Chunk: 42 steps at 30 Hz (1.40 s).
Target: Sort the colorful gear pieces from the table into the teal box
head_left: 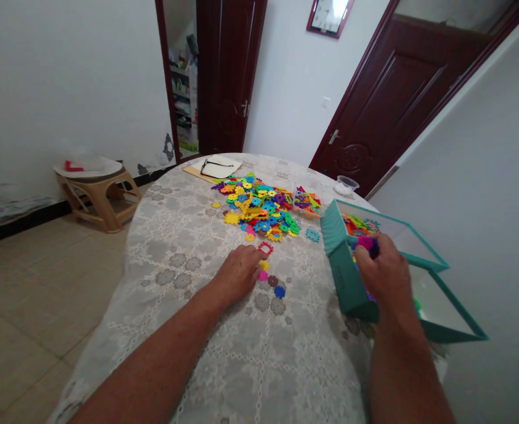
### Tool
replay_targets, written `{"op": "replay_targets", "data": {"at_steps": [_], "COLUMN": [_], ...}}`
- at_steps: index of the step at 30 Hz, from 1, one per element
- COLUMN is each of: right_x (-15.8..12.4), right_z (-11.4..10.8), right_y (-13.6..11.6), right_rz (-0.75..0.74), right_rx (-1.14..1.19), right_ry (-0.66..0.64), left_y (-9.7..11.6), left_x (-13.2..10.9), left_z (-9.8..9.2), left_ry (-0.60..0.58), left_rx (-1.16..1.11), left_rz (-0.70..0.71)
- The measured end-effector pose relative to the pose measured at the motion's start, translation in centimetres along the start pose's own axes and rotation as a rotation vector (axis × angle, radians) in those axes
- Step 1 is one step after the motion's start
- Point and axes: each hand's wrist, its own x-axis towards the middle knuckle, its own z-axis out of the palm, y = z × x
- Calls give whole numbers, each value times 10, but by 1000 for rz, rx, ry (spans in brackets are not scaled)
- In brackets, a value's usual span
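Note:
My left hand (240, 272) rests on the table with its fingers curled together. Its fingertips are beside a red square frame piece (266, 248) and a yellow snowflake building piece (265, 265); whatever is between them is hidden. Pink (263, 275), brown (273, 281) and blue (279, 291) pieces lie in a slanting row nearby. Over the teal box (345, 282), my right hand (385, 265) is closed on magenta and dark blue snowflake pieces (366, 242). More colourful pieces show inside the box, partly covered by my hand and forearm.
A large heap of plastic pieces (259, 206) covers the table's far middle. Beside it are a clear container of pieces (307, 202) and a teal frame piece (312, 235). Glasses (215, 168) lie on paper at the back left. A clear bowl (346, 184) stands near the far edge.

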Motion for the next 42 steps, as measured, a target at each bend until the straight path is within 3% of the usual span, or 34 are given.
{"op": "replay_targets", "data": {"at_steps": [5, 8, 10, 12, 16, 18, 23, 30, 36, 42], "right_x": [7, 8, 5, -3, -34, -49, -65, -61, -61, -60], "right_z": [0, 2, 3, 9, 34, 49, 65, 64, 80, 90], "right_y": [57, 56, 37, 12, -35, -49, -62, -67, -70, -66], "right_rz": [128, 31, -62, -169, -407, -441, -420, -401, -303, -383], "right_rx": [-316, -271, -121, 80, 301, 252, 158, 409, 419, 313], "right_ry": [28, 191, 189, -29, -667, -794, -856, -943, -853, -808], "left_y": [2, 6, 9, 10, 7, 3, -8, -4, 7, 11], "left_x": [0, 0, 1, 1, 3, 5, 7, 5, 2, -1], "left_z": [-5, -6, -6, -7, -5, -2, 6, 5, -1, -3], "left_ry": [-63, -93, -109, -118, -115, -114, -93, -83, -81, -90], "left_rx": [90, 129, 140, 144, 171, 206, 266, 213, 202, 219], "left_rz": [-7, 15, 22, 22, 50, 82, 149, 129, 10, -48]}}
